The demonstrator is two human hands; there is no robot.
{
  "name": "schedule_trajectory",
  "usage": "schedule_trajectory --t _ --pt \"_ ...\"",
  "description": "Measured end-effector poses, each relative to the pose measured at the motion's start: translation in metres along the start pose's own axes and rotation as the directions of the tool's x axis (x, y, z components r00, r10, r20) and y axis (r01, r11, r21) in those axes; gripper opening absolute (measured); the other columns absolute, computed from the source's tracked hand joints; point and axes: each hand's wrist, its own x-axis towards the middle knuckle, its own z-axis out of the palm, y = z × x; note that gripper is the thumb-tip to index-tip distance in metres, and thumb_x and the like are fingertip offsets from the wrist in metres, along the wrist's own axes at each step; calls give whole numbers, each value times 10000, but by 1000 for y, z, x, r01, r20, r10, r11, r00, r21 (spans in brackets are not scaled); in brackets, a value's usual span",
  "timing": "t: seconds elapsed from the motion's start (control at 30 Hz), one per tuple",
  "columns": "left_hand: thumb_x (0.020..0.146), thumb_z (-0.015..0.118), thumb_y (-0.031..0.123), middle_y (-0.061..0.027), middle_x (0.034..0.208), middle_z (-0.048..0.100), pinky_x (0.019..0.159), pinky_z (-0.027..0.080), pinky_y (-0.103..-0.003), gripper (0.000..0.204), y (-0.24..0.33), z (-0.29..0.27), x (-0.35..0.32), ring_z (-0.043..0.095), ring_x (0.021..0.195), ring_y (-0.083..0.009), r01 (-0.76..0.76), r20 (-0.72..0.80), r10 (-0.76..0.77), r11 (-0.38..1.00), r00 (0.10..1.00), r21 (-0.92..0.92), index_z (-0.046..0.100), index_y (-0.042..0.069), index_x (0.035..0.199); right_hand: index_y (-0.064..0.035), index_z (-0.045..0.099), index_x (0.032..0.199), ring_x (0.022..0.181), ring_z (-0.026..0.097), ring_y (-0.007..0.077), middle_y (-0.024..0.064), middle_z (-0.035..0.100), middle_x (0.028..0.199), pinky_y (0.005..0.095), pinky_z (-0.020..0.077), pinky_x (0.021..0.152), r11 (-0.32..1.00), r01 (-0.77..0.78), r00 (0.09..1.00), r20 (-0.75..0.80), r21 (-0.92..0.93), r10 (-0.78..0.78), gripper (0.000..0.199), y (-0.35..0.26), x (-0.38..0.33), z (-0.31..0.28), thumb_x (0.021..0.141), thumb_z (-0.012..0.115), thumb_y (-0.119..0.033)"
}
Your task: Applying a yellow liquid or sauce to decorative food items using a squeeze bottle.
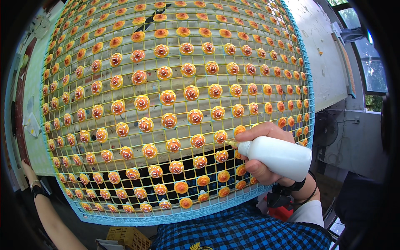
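Observation:
My right hand (266,158) is wrapped around a white squeeze bottle (280,156), tilted with its narrow nozzle pointing left. The nozzle tip is beside an orange-yellow rosette (220,136) that has white strokes on it. Rows of similar rosettes sit on a yellow wire grid (125,93) with a light blue frame (166,218). Many carry white petal-like strokes; several at the far side, the right and the near edge, such as a plain rosette (181,187), show none. At far left, my left hand (27,171) is by a table edge, its fingers too small to read.
A pale table (329,54) lies beyond the frame on the right, and a green-white surface (37,154) on the left. Below stands a yellow plastic crate (129,238). A dark fan (326,128) is at the right, near a window (371,62).

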Motion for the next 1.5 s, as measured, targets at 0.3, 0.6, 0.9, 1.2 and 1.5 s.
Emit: schedule_trajectory --t 0.3,0.6,0.9,1.2,1.5 --pt "835 360 358 -202 929 519 730 353 -316 452 43 19 -44 461 828 -279 30 -49 -29 999 998 18 471 -61 966 -22 575 850 554 580 166 73 573 707 231 445 486 994 -51 999 -8 94 52 329 1 -2 -1 704 645 -308" --pt "839 348 334 -212 905 515 706 356 -317 418 5 -3 3 460 811 -285 28 -3 -28 998 1000 51 469 -59 915 -8 570 846 562 573 162 74 564 698 229 439 499 986 -94 996 5 139 94 339 -1 -4 -4 701 648 -305" --pt "852 343 331 -223 988 504 756 365 -330 461 34 7 -33 464 866 -287 -15 -15 17 994 1000 110 444 -86 1020 -10 571 844 562 569 169 74 557 691 241 437 498 989 -85 996 -12 125 87 319 1 -4 -4 700 644 -285" --pt "852 352 344 -231 1002 501 752 374 -333 478 23 5 -20 467 868 -291 -20 -43 24 997 999 80 452 -87 1031 -1 561 839 582 557 157 87 549 719 236 425 519 980 -113 993 -19 162 118 293 1 -6 -6 707 633 -252" --pt "850 351 364 -225 989 506 756 364 -322 485 17 4 -14 463 870 -291 42 -65 -39 998 997 47 458 -77 1022 -2 559 840 593 550 151 78 543 713 239 423 531 975 -135 989 -28 175 142 285 -2 -4 -5 709 634 -244"
